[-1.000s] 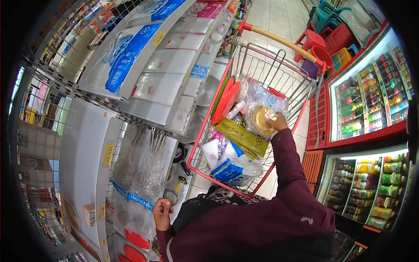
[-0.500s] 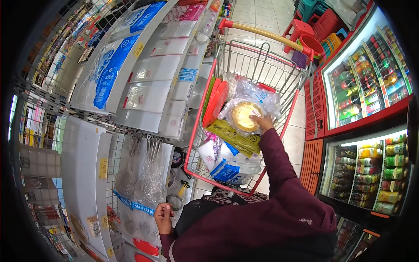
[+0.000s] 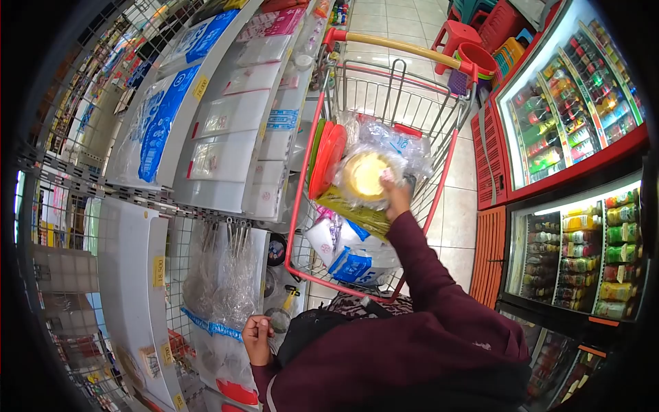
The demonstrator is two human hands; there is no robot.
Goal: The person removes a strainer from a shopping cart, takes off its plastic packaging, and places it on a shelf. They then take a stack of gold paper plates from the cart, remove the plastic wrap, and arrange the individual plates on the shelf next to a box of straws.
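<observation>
My right hand [image 3: 397, 195] grips the near right edge of a round, pale-yellow item in clear plastic wrap [image 3: 365, 174], its thumb on top. This round item is over the goods in a shopping cart [image 3: 291, 240]. Under and beside it are a yellow-green packet [image 3: 351, 211], red plastic lids or plates [image 3: 328, 161] and a clear plastic pack with blue print [image 3: 405, 147]. Closer to me in the cart is a blue-and-white pack [image 3: 351, 264]. My left hand [image 3: 257, 339] is curled closed beside the shelf, with nothing visible in it.
Shelves of plastic-wrapped goods [image 3: 213, 161] line the left, with hanging clear-wrapped utensils [image 3: 230, 275] below. On the right stand lit drink coolers [image 3: 583, 254]. Red stools [image 3: 456, 38] and a red bucket [image 3: 477, 58] stand beyond the cart's yellow handle [image 3: 391, 47].
The view has shifted slightly, so the cart appears further left. My right hand stays on the wrapped round item, which looks a little more tilted. My left hand remains curled.
</observation>
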